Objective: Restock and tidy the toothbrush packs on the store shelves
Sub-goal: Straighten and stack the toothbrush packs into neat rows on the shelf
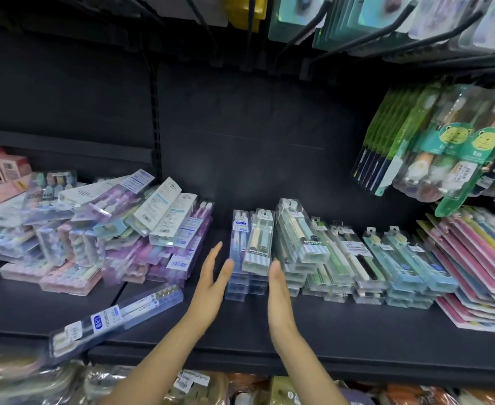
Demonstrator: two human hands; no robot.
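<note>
Open hands close in on either side of a stack of toothbrush packs (250,252) at mid-shelf.

The stack of clear boxes lies with its long axis running from the shelf's front edge toward the back panel, directly ahead of both hands; a cream-and-green pack (258,244) rides on top, slightly askew. The left hand (211,276), fingers straight and spread, is at the stack's left flank, fingertips at or just touching it. The right hand (279,290), flat and edge-on, is at its front right corner. Neither grips anything, and both seem equally near. Squaring the stack looks like the step in hand. Neater rows (366,258) run to the right, a jumbled heap (100,226) sprawls to the left, and one loose long pack (114,320) overhangs the dark shelf (342,331) at its front edge.
</note>
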